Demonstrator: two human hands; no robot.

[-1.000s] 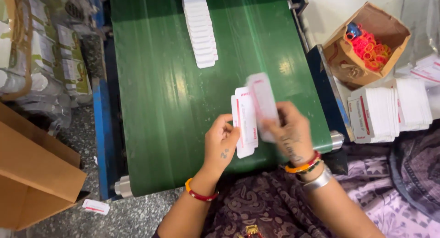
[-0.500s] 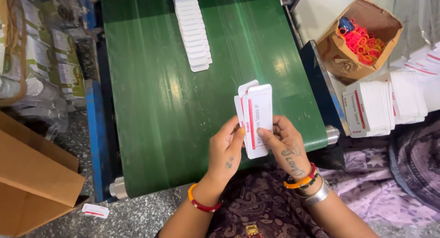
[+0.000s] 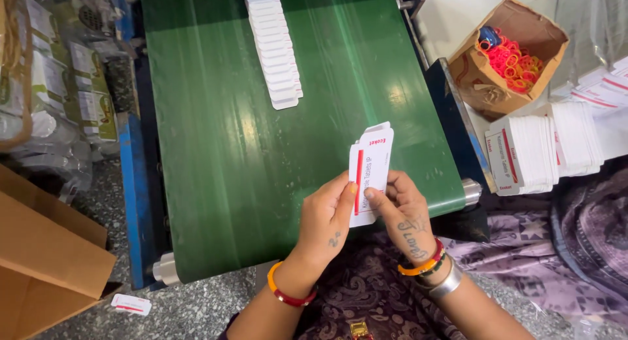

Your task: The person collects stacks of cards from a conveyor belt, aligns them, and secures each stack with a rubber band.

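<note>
Holding flat cartons (image 3: pixel 370 173) (both hands), over belt edge (image 3: pixel 314 242)

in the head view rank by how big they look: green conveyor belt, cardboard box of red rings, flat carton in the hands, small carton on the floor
1. green conveyor belt
2. cardboard box of red rings
3. flat carton, held by left hand and right hand; nearer the camera, so unsure against the box
4. small carton on the floor

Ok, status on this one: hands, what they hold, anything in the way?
Left hand and right hand both grip a small stack of flat white cartons above the green belt. Row of cartons lies further up. Nothing blocking.
</note>
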